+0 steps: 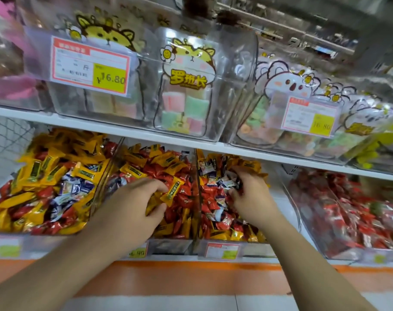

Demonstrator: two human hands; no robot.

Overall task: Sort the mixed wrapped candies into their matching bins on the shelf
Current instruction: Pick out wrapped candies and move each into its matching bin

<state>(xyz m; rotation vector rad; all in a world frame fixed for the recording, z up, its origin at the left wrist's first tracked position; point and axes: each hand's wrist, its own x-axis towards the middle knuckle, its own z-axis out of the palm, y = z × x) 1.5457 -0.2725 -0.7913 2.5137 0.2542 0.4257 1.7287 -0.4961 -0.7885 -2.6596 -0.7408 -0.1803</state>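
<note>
Both hands in the candy bins
Left hand (132, 198) pinches a yellow candy (172, 191) over the middle bin (173, 243); right hand (251, 194), fingers curled, grips white candies (227, 181).

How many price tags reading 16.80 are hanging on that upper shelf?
2. One price tag hangs on the left hamster-printed bin, the other price tag on the koala-printed bin at right. More may lie outside the view.

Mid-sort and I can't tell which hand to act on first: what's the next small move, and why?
Probably lift the left hand and carry its yellow candy over the divider to the leftmost bin. Its grip already pinches that candy above the mostly red middle bin, while yellow wrappers dominate the left one. The right hand grips white-wrapped candies.
</note>
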